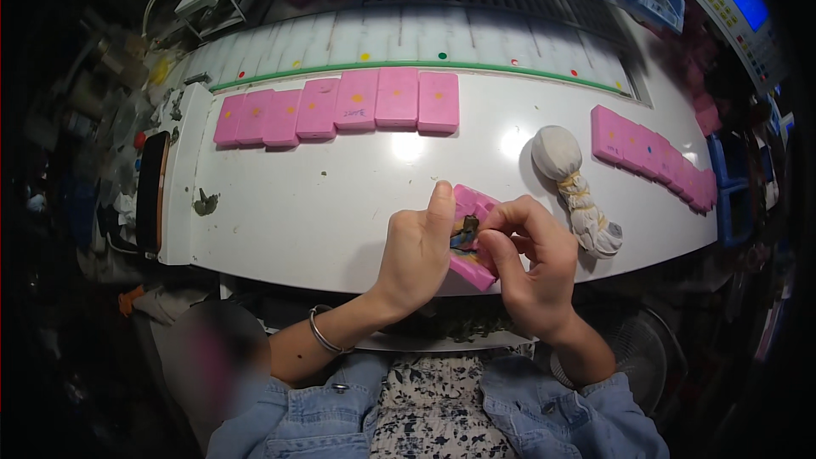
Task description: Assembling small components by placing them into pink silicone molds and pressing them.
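Block: the pink one (476, 275) is left of the cloth bundle (558, 153) and a bit nearer the person, right by the near edge of the tabletop (280, 204). Can't tell if it's touching down.
Dark piece: sits inside the block (467, 227). Looks fiddly tbh; a sideways tug could chip it or the pink walls, I'd guess.
Left grip: left hand (412, 259) is clamped on the block's left side, thumb sticking up, other fingers hidden. If that hold slackens, the block could twist or drop off the edge.
Right grip: right hand (541, 259) has thumb and finger close together at the dark piece. Pinched or just touching? Can't tell. Too hard a pinch might bend it.
Bundle: lies beside the right hand, so a careless elbow swing could knock it.
Left row: pink blocks (355, 102) left of and beyond the bundle, out of harm's way imo.
Right row: more pink blocks (650, 153), right of the bundle.
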The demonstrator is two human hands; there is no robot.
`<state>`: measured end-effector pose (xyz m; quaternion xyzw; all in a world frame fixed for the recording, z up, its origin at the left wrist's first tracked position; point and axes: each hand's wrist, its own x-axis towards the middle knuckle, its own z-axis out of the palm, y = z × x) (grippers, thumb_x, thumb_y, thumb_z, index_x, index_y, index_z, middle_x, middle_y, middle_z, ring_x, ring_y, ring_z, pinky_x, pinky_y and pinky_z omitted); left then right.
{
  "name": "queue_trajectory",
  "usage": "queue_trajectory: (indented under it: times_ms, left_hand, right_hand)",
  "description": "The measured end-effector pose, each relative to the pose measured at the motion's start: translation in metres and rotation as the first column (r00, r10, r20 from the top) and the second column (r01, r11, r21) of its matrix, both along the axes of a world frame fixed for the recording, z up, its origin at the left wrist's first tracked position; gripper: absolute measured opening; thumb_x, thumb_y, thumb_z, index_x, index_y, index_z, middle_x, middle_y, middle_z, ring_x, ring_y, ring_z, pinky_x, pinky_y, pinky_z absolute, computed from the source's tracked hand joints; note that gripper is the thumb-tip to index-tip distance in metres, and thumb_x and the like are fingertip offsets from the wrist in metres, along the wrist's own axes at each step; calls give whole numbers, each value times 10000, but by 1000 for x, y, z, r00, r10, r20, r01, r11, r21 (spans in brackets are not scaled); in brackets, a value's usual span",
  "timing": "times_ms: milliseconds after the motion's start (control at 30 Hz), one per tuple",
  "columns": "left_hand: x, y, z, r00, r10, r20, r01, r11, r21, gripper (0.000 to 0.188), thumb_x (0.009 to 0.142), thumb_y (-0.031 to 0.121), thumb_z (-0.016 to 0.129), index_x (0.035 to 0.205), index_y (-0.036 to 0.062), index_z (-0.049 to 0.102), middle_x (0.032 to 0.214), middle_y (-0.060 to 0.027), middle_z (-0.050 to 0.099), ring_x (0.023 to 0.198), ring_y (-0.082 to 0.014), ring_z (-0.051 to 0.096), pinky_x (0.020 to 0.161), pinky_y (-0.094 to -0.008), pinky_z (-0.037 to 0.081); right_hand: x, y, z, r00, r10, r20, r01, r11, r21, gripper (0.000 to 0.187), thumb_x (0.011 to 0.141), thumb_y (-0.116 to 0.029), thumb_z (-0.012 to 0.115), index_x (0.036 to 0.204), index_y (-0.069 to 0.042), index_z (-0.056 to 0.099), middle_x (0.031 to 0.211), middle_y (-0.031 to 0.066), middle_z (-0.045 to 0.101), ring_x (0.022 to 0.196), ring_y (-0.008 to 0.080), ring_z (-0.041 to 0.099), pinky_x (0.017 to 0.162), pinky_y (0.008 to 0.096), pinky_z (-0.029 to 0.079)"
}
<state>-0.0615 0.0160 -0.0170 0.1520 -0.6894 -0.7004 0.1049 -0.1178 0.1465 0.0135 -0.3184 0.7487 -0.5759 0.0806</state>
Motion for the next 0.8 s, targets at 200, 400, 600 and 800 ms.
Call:
queue_trajectory:
  times_ms: [200,400,600,800]
  left_hand:
    - [-1,-16,0,999,44,30,-46,996,70,602,982,397,273,899,-93,613,733,-126,646,691,-170,648,680,-273,540]
    - [4,-16,-2,999,30,18,-33,986,163,572,975,385,345,876,-93,643,715,-116,654,672,-134,630,651,-249,513]
    - [5,-10,4,992,-75,-100,95,973,211,472,940,366,463,930,-71,641,753,-89,650,658,-114,620,626,-220,514]
    - [9,-17,21,977,-213,22,207,966,157,395,913,328,534,962,-47,647,738,-72,642,620,-80,586,562,-206,500]
  right_hand:
    - [-9,23,6,977,67,-204,-5,957,290,90,757,23,635,829,-23,606,739,76,562,606,195,562,513,282,431]
    - [-4,10,12,978,83,-190,-46,981,188,178,775,50,598,941,-8,627,713,100,558,591,220,560,518,292,437]
    - [0,-14,-4,952,7,-307,-8,1000,0,196,760,107,555,937,25,576,732,136,578,593,252,585,522,310,463]
    - [11,-9,-11,907,-50,-418,22,997,-72,224,726,126,548,931,39,575,757,152,589,620,273,598,543,315,478]
